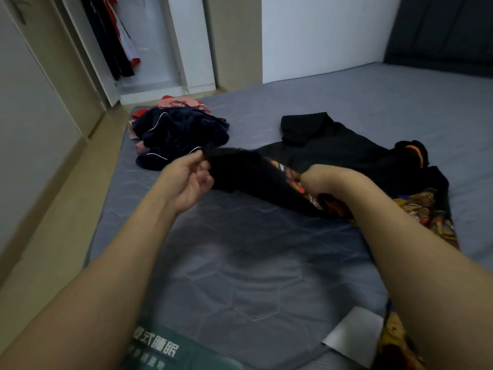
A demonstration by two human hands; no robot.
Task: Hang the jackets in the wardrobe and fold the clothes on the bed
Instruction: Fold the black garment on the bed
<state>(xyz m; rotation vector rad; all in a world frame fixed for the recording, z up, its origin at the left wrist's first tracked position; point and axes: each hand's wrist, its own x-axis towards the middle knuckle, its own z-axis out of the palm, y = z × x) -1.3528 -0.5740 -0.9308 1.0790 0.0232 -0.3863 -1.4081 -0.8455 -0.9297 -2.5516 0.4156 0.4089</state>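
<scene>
Two bare hands, the left hand (188, 180) and the right hand (317, 180), one black printed garment (333, 153) spread at centre right, one heap of clothes (176, 132) far left on one bed (240, 263), and one open wardrobe (138, 49) beyond.

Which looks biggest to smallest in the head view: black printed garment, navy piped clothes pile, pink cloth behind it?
1. Black garment with colourful print, spread widest.
2. Navy pile with white piping.
3. Pink cloth, mostly hidden and farther, so its true size is unsure.

A green printed label (157, 351) and a grey card (354, 335) lie near the camera.
</scene>
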